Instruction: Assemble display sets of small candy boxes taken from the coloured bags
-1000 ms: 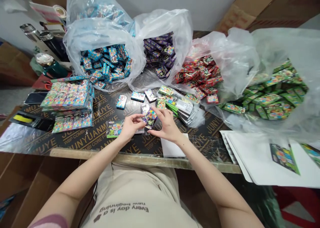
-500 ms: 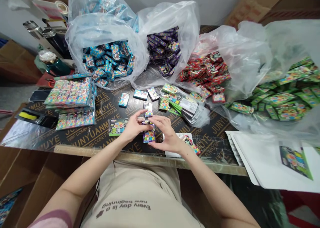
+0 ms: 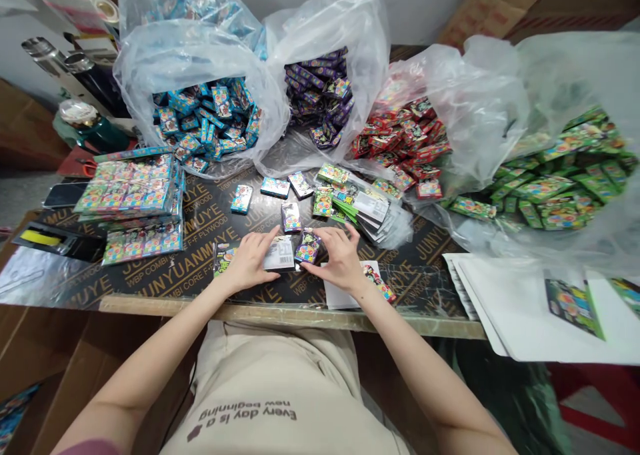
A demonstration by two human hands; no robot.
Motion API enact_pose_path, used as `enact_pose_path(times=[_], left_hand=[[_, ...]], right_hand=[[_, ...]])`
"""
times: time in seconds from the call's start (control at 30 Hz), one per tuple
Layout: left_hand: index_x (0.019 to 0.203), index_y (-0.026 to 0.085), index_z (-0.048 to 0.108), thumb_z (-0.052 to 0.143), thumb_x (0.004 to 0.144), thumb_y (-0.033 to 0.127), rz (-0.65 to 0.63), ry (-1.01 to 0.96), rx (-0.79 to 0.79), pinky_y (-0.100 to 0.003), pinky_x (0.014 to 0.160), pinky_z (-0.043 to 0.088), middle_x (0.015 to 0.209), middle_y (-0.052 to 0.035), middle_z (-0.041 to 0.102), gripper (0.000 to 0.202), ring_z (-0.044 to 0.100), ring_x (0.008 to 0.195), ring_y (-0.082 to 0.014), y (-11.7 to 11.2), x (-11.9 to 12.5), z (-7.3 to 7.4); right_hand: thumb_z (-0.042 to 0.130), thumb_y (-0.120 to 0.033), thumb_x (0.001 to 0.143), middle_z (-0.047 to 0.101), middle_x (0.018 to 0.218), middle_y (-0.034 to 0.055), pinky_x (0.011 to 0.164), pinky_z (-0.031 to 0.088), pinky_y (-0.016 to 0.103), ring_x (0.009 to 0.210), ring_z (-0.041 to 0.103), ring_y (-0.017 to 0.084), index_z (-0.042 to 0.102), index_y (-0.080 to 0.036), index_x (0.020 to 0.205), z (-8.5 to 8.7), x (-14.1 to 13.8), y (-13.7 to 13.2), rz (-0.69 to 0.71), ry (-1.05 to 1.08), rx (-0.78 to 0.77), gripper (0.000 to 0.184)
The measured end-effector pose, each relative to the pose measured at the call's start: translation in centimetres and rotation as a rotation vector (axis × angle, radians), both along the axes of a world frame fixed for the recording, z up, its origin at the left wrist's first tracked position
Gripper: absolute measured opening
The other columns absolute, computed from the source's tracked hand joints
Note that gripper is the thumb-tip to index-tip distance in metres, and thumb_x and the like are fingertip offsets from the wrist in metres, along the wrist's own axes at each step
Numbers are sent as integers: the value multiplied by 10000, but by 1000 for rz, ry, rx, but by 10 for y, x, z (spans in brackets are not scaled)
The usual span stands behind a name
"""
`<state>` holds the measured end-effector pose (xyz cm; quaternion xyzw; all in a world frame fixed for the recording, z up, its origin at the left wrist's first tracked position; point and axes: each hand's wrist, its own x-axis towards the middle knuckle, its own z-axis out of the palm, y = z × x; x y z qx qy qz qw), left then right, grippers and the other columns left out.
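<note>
My right hand (image 3: 341, 256) pinches a small purple candy box (image 3: 307, 246) between thumb and fingers, just above or on the dark board. To its left, my left hand (image 3: 249, 260) has thumb and forefinger spread apart around the left end of a card with a barcode (image 3: 280, 253); whether it grips the card I cannot tell. A green-and-black printed card (image 3: 222, 258) is partly hidden under that hand. Beyond the hands lie a purple-and-white box (image 3: 291, 216), blue boxes (image 3: 241, 198) and a green box (image 3: 323, 202).
Plastic bags of blue boxes (image 3: 220, 108), purple boxes (image 3: 320, 85), red boxes (image 3: 405, 135) and green boxes (image 3: 560, 182) line the back. Packed sets (image 3: 133, 185) are stacked left, near a black tape dispenser (image 3: 55, 240). White sheets (image 3: 520, 328) overhang the right edge.
My hands have moved apart; earlier they met over the purple box. The right hand has kept that box, now tilted, and the barcode card shows between the hands. The view has shifted slightly.
</note>
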<state>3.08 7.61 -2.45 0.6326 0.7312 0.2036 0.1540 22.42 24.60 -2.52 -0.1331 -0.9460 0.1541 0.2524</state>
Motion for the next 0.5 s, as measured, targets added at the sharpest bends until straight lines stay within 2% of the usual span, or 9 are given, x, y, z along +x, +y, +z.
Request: enact_pose_path(times=[0.13, 0.27, 0.5], left_hand=[[1530, 251, 28, 782, 672, 335, -34, -72, 95, -473, 1038, 363, 1306, -122, 503, 1146, 484, 1187, -308, -4, -1, 1], [1530, 261, 52, 779, 672, 333, -27, -105, 97, -473, 1027, 381, 1317, -117, 489, 1127, 484, 1175, -308, -9, -3, -1], [1526, 234, 80, 786, 660, 335, 74, -162, 77, -474, 1006, 407, 1267, -116, 527, 1121, 512, 1145, -295, -10, -9, 4]], right_hand=[[735, -520, 679, 657, 1180, 98, 1072, 255, 514, 1075, 611, 289, 434, -236, 1300, -1, 1, -1, 138, -31, -197, 746], [723, -567, 688, 572, 1329, 140, 1092, 241, 524, 1186, 565, 294, 353, -222, 1378, -2, 3, 2, 219, -47, -266, 856], [762, -484, 605, 649, 1157, 88, 1102, 187, 567, 1005, 614, 285, 451, -232, 1267, 9, 5, -3, 61, -11, -220, 773]])
